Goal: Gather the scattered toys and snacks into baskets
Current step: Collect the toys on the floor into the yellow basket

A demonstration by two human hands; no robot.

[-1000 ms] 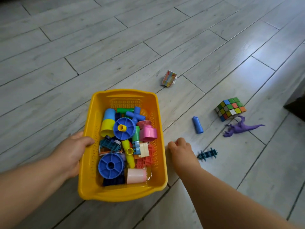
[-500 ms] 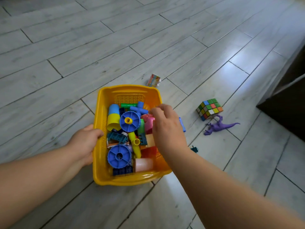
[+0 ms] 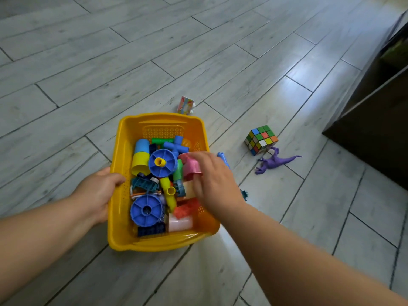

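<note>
A yellow basket full of plastic building toys stands on the floor. My left hand grips its left rim, thumb hooked over the edge. Over the basket's right side hovers my right hand, fingers loosely spread above a pink block; I see nothing held in it. Loose on the floor to the right lie a blue cylinder and a dark teal piece, both partly hidden by my right hand, along with a colour cube and a purple dinosaur. A small colourful packet lies just beyond the basket.
Grey plank flooring spreads all around the basket. Dark furniture closes off the right side, near the cube and dinosaur.
My right hand rose from the floor beside the basket and moved left over the toys inside. My left hand kept its hold on the rim. The view shifted slightly to the right.
</note>
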